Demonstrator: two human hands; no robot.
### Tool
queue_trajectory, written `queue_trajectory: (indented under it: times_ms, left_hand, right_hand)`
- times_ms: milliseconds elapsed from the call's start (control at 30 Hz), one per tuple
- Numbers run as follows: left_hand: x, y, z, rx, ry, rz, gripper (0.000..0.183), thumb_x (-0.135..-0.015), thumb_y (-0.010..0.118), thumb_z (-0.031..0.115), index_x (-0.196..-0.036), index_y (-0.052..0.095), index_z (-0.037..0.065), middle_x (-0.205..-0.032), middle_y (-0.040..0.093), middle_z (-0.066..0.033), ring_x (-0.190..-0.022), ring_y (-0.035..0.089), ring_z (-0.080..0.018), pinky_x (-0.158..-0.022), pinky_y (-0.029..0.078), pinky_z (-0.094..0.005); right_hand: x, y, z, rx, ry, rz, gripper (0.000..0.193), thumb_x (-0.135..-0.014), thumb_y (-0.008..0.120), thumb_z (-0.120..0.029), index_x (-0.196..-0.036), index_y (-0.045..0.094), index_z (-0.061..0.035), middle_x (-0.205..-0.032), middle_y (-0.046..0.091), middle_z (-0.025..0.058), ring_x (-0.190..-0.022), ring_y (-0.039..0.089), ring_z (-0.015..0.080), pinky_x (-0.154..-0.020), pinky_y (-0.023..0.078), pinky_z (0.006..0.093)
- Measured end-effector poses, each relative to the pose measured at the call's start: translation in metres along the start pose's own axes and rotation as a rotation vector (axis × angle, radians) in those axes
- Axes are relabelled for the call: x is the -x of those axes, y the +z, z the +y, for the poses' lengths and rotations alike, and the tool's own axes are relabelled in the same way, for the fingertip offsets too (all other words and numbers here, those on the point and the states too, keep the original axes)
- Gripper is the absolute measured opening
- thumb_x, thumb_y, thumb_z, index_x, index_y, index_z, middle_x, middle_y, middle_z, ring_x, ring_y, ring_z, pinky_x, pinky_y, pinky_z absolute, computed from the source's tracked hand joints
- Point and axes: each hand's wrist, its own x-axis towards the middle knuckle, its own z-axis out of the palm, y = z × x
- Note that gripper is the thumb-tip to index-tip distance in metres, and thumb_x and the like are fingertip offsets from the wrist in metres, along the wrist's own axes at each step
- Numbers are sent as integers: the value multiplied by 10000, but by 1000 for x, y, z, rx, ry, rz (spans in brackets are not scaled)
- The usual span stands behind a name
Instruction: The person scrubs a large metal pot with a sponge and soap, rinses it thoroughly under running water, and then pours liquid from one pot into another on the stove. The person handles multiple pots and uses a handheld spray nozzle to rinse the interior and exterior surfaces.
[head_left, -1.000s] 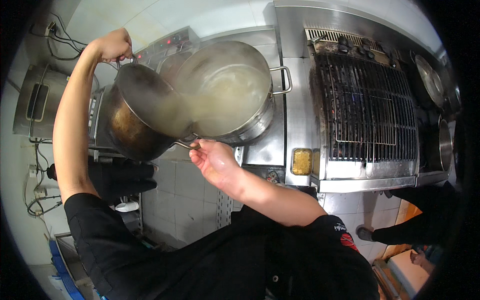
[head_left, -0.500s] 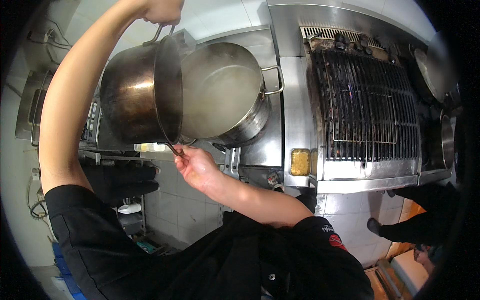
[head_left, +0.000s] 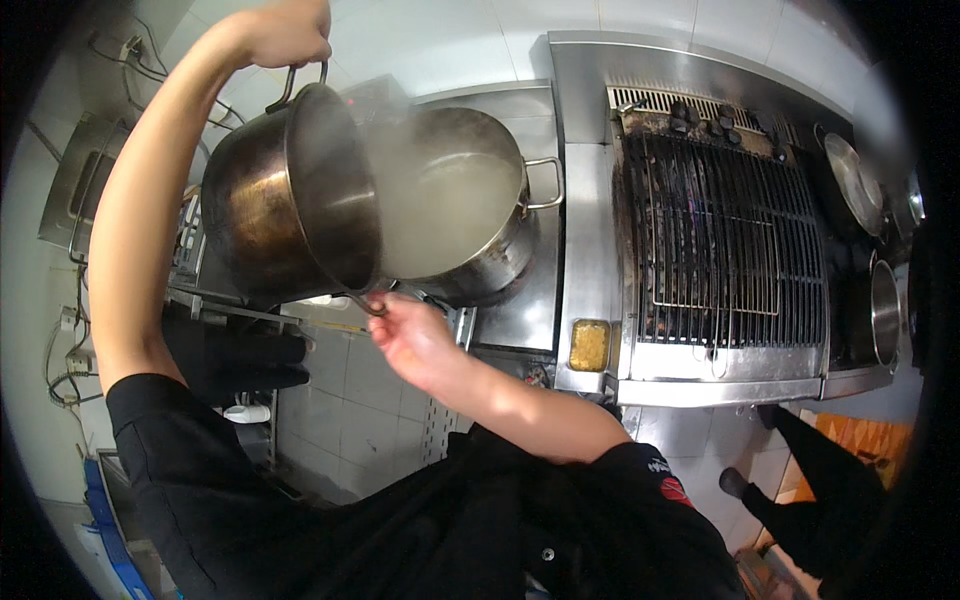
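Observation:
A large dark, browned metal stockpot [head_left: 245, 205] is tipped on its side, its mouth turned right. My left hand [head_left: 287, 36] is closed round its far loop handle. With my right hand [head_left: 418, 338] I grip the near handle by the fingers; they are slightly blurred. The tilted rim hangs over the left edge of a second, wide silver stockpot [head_left: 505, 258] standing upright on the steel range. Steam rises from that pot and veils what is inside. Whether anything runs out of the tipped pot is hidden.
Right of the pots stands a chargrill [head_left: 725, 240] with a wire rack on it. A small tray of yellow food [head_left: 590, 345] sits at its front left corner. Pans [head_left: 885, 310] stand at the far right. Another person's dark-clad legs [head_left: 800, 480] are on the tiled floor.
The tipped stockpot has shifted slightly right over the upright one, with its mouth turned more into view. Both my hands keep hold of its handles. More steam shows around its rim.

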Motion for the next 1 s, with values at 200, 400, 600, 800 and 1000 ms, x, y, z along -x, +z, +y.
queue_trajectory:
  times_ms: [200,400,600,800,1000]
  left_hand:
    - [17,-7,-2,240,87,567,264,-881,556,276,-878,583,13,-626,507,-2,-534,460,-93,-512,401,-265]
    - [21,-1,126,704,120,251,238,-963,460,332,-880,501,113,-598,379,65,-465,331,-9,-410,260,-177]
    - [-17,-28,272,1083,338,215,178,-931,488,206,-808,466,79,-574,380,75,-423,293,11,-382,216,-154]
    - [-41,-29,321,1137,261,139,147,-914,492,165,-800,463,77,-612,409,67,-430,313,11,-388,236,-158]
    - [-25,-27,336,1158,115,164,153,-910,476,145,-771,438,94,-605,399,67,-448,345,5,-398,271,-154]
  right_hand:
    - [112,-2,-121,308,-519,-27,231,-961,462,-207,-1119,503,-44,-821,583,52,-590,609,143,-526,501,244]
    - [246,-50,-229,799,-887,120,354,-959,469,-223,-1227,496,7,-788,634,70,-588,620,118,-513,524,226]
    - [452,-174,-353,815,-1628,676,240,-844,560,-111,-1052,588,5,-882,646,87,-772,628,149,-653,512,277]
    - [704,-298,-548,566,-1878,2007,355,-821,594,-236,-1086,615,-1,-1040,648,151,-976,609,220,-865,457,319]
    - [773,-306,-619,715,-1486,1608,214,-864,578,-218,-860,633,-11,-633,566,30,-468,516,116,-393,381,258]
